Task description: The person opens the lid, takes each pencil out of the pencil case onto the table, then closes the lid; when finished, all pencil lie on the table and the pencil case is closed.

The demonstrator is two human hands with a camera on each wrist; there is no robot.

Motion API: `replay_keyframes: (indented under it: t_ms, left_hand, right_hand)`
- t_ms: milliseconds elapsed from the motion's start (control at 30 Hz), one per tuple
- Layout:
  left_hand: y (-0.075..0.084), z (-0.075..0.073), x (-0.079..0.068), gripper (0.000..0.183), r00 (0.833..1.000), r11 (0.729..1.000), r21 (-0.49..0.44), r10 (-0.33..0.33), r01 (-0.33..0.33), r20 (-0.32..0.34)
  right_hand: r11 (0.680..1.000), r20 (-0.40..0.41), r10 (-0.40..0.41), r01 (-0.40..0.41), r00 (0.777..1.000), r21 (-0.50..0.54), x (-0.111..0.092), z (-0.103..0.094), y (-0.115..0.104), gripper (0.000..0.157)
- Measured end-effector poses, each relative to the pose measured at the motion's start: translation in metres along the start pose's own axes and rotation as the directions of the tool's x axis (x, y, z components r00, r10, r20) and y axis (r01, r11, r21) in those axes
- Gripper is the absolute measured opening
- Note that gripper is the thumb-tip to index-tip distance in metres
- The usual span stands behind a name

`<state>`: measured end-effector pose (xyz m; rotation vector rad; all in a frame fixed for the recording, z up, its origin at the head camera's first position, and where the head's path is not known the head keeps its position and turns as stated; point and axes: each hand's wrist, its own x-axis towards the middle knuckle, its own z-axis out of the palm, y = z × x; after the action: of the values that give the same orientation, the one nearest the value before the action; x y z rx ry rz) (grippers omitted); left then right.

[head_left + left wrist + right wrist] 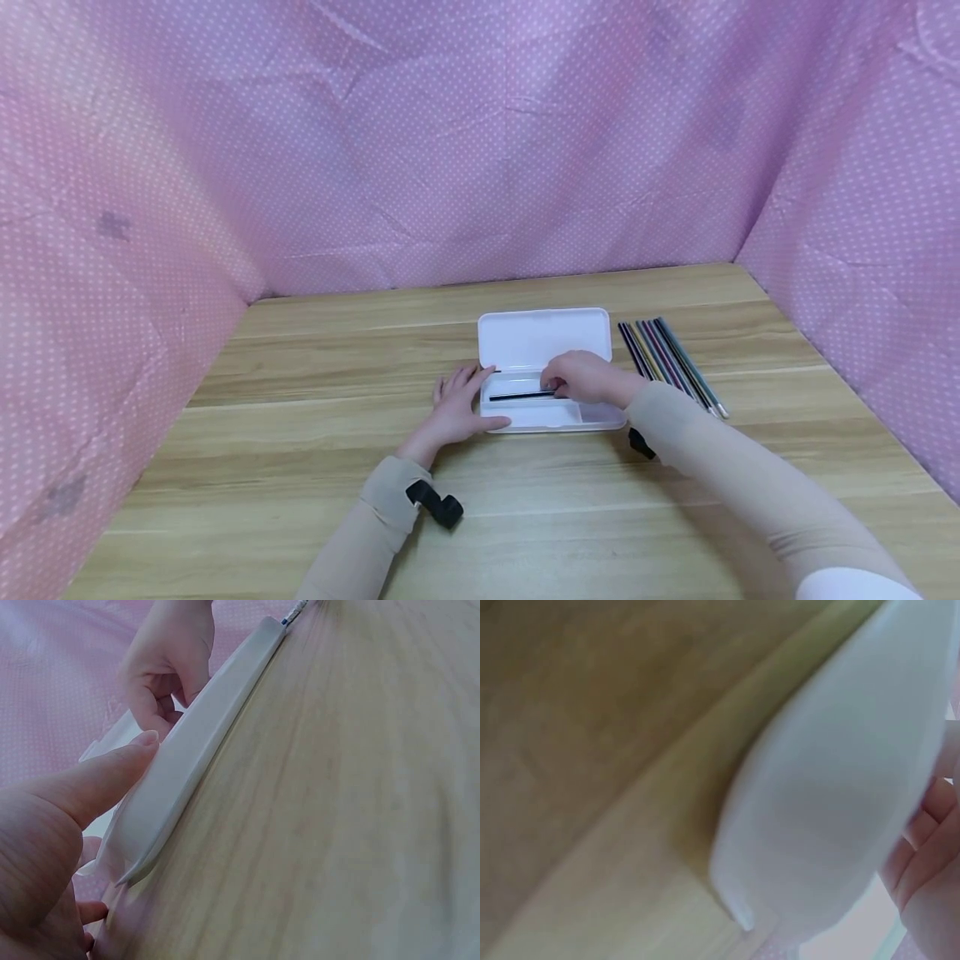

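A white plastic pencil case (536,418) lies with its lid (544,337) raised toward the back. Inside its long compartment is a dark pencil (517,396). My right hand (588,377) reaches over the case with curled fingers and pinches the pencil near its right part; the fingertips are partly hidden. At the case's left end my left hand (453,412) is spread, its thumb on the front rim and its index finger by the back corner. In the left wrist view, the thumb (112,772) lies straight against the rim of the case.
To the right of the case, several pencils (667,358) lie side by side on the wooden table (360,358), partly behind the right forearm. Pink dotted cloth (480,150) hangs around the table's back and sides. Each wrist wears a black camera (435,503).
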<state>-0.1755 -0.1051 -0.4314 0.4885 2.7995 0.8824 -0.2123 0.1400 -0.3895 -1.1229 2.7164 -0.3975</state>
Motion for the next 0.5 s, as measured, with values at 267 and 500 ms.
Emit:
replay_keyframes:
  t_ms: [267,500]
  left_hand:
    - [-0.0016,0.0015,0.0005,0.086,1.000,1.000,-0.001,-0.013,0.013,0.001]
    - [-0.0016,0.0022,0.0014,0.086,1.000,1.000,-0.001,-0.018,0.018,-0.008]
  right_hand:
    - [1.000,0.004,-0.007,0.007,1.000,-0.020,0.0016,0.0031,-0.0016,0.012]
    - [0.996,0.034,0.033,-0.036,0.999,0.083,-0.0011,0.0000,-0.0021,0.016]
